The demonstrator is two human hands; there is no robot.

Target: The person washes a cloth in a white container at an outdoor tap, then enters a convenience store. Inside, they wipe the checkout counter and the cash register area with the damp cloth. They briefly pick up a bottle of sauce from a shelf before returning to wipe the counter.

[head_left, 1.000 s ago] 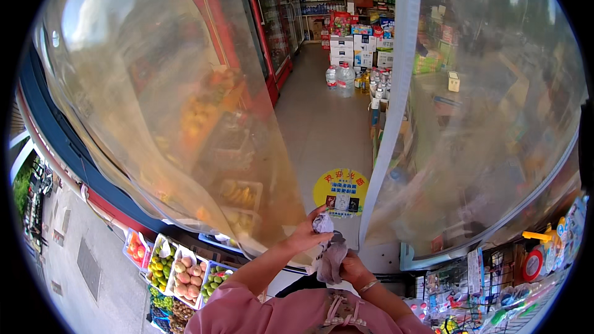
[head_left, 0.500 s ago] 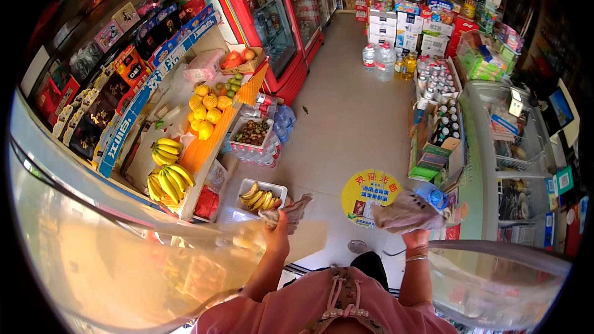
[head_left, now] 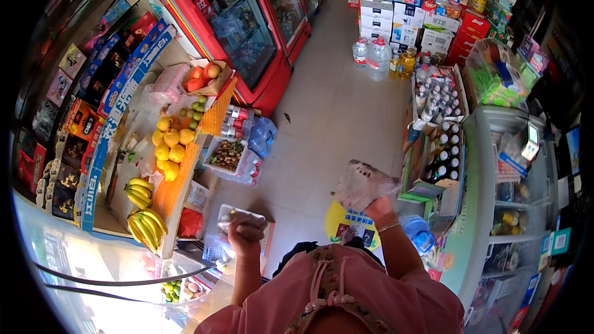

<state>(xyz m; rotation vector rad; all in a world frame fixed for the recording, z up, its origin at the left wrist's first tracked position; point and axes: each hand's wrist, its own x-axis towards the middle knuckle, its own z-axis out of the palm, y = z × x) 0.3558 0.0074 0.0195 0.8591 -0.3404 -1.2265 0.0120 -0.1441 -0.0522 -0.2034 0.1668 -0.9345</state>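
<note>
actually, the left hand [head_left: 244, 244] is clenching its fingers around a bunched grey cloth [head_left: 250, 224], which is hiding part of a white tray [head_left: 226, 211] from view. the right hand [head_left: 380, 211] is gripping the lower right edge of a spread-out grey cloth [head_left: 362, 184] with dark spots; in view, this one is overlapping a yellow floor sticker [head_left: 335, 226]. a blue jug [head_left: 417, 235] is standing right of that hand. at left, bananas [head_left: 148, 229] are lying on a worktop [head_left: 176, 215]. farther off, dark bottles [head_left: 447, 151] are filling a box, a red fridge [head_left: 275, 86] is standing at left, and white cartons [head_left: 376, 18] are sitting stacked.
</note>
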